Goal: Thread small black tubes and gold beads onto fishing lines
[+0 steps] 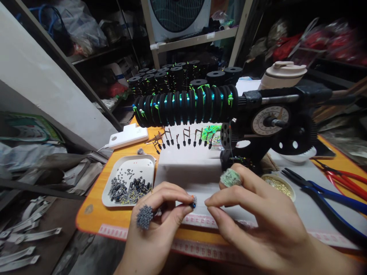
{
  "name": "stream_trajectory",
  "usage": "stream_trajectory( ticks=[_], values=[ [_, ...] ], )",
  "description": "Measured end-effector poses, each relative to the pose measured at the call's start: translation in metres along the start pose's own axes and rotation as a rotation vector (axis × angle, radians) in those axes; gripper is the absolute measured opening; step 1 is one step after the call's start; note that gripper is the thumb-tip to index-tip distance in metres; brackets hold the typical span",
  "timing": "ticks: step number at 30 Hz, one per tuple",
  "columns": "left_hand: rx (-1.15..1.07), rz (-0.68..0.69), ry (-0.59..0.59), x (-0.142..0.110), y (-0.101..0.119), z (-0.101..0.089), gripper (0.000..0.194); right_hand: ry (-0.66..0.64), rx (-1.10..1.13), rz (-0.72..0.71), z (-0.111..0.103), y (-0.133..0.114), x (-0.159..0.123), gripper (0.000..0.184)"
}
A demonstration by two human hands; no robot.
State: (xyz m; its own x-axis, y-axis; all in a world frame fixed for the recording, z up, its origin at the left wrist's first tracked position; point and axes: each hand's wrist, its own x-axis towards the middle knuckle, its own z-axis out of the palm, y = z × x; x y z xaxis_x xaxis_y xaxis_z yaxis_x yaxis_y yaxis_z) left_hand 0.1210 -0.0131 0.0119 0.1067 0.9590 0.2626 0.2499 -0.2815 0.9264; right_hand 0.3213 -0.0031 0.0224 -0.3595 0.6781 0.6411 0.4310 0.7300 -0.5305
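My left hand [160,221] is closed in a pinch above the front of the table, thumb and forefinger on a small dark blue bead-like piece [193,205] with grey and orange bits beside it. A bristly grey cluster of tiny pieces [145,217] sits against that hand's fingers. Just to the right, my right hand [258,214] has thumb and forefinger pinched together; whatever lies between the tips is too small to make out. On its raised finger is a fuzzy green clump [230,178]. A short gap separates the two hands.
Behind my hands a black winding device [186,105] carries ribbed black foam with green line. At left stands a white tray [107,198] of small grey and black parts. Blue-handled pliers [318,194], red-handled pliers [346,177] and a bowl of golden pieces [291,187] lie right.
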Motion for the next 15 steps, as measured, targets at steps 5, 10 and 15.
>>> stream_trajectory(
  ticks=[5,10,15],
  values=[
    [0.002,-0.004,-0.010,-0.0002,0.0008,-0.0005,0.021,-0.008,-0.008,0.003,0.0014,0.0012,0.0005,0.013],
    [0.000,-0.002,-0.010,-0.0012,-0.0011,-0.0011,0.021,-0.004,-0.015,-0.003,0.0012,0.0017,0.0004,0.013],
    [-0.003,-0.019,-0.005,-0.0009,-0.0003,-0.0007,0.018,-0.007,-0.012,0.003,0.0000,0.0005,0.0005,0.013]
  ],
)
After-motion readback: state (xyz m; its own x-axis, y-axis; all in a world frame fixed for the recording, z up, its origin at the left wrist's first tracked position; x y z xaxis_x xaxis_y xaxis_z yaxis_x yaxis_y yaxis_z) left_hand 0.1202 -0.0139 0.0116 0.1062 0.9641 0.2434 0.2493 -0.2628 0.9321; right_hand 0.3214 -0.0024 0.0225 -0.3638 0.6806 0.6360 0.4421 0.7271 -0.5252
